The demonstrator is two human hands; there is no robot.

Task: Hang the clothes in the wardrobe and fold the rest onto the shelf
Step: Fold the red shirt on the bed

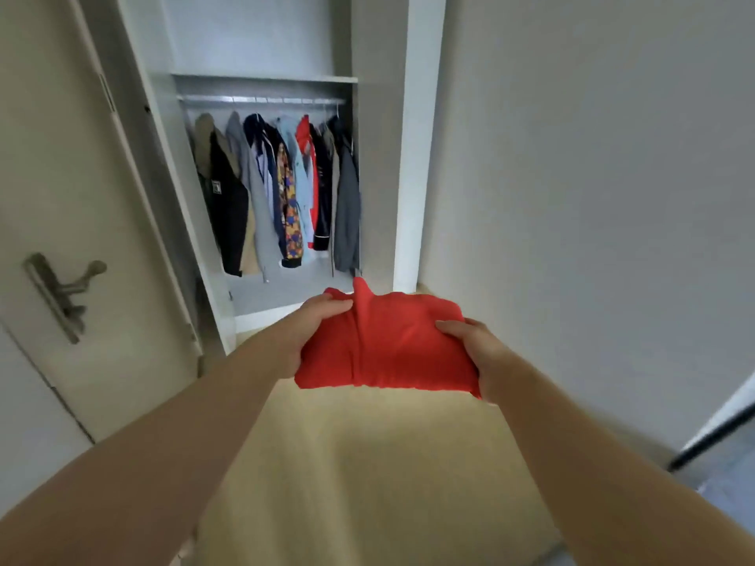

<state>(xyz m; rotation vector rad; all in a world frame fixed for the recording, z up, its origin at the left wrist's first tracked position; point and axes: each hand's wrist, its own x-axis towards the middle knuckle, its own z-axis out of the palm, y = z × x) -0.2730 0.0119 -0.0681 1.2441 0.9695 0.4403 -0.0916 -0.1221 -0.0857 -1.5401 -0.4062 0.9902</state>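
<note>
At the centre of the frame I hold a folded red garment out in front of me. My left hand grips its left edge and my right hand grips its right edge, fingers curled over the cloth. Above it, in the upper middle, an open wardrobe shows jackets hanging from a rail. A door handle sits at the left.

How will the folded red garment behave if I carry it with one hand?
Probably floppy: the folded red garment creases and bunches between the left hand and right hand. Likely light, held out by its side edges. One-handed, the fold would probably fall open.
</note>
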